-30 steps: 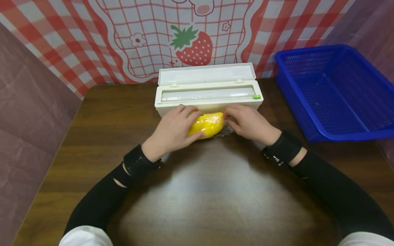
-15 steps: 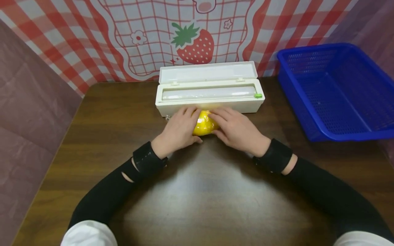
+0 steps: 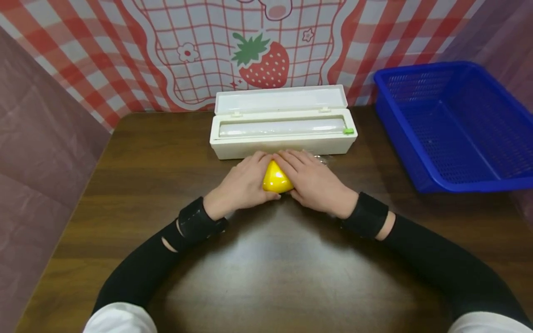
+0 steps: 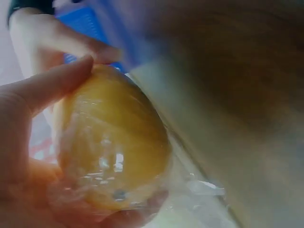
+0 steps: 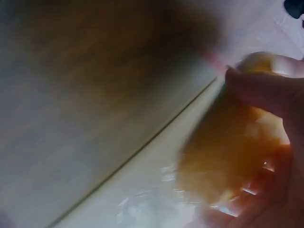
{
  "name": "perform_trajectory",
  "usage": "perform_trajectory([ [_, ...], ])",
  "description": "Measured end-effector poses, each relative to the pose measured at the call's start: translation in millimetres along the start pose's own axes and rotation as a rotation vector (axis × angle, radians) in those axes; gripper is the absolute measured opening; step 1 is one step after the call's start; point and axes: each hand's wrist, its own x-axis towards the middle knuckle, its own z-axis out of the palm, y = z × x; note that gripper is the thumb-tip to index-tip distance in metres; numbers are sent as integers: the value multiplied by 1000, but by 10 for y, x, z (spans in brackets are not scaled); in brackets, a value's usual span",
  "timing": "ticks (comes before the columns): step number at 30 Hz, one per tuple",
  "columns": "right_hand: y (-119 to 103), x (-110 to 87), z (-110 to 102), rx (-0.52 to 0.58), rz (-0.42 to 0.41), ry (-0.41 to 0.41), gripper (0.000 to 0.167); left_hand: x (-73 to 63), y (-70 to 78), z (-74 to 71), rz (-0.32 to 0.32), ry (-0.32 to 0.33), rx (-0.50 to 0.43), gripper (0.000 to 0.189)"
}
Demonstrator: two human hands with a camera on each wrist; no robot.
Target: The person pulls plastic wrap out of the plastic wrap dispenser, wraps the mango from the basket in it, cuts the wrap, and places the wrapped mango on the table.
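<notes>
A smooth oval yellow fruit (image 3: 276, 178) wrapped in clear cling film is held between both hands in front of the white box. My left hand (image 3: 243, 185) grips its left end, thumb on the near side. From the right, my right hand (image 3: 316, 182) curls over the other end. Fingers cover most of the fruit in the head view. In the left wrist view, film (image 4: 107, 156) lies wrinkled over the skin near a dark spot, and loose film (image 4: 204, 190) sticks out beside it. The right wrist view shows the fruit (image 5: 223, 147) blurred in the palm.
Just behind the hands stands a white cling film dispenser (image 3: 283, 147), lid raised, with a film roll (image 3: 281, 127) inside and a green slider (image 3: 348, 131). A blue plastic basket (image 3: 433, 173) sits at the right. A checked strawberry cloth (image 3: 200, 69) hangs behind the brown table (image 3: 266, 277).
My right hand has moved left from the fruit's end to wrap around it. The fruit has turned between the hands and come slightly nearer. Loose film now shows beyond the right hand.
</notes>
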Motion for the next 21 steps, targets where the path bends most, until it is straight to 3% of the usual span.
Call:
perform_trajectory([
  [6,120,10,-66,51,2,148,78,-126,75,-132,47,117,-25,85],
  [14,177,0,-126,163,59,161,62,-168,38,-190,110,194,-21,85],
  [21,179,-12,-145,277,179,210,58,-174,31,-203,123,236,-60,87],
])
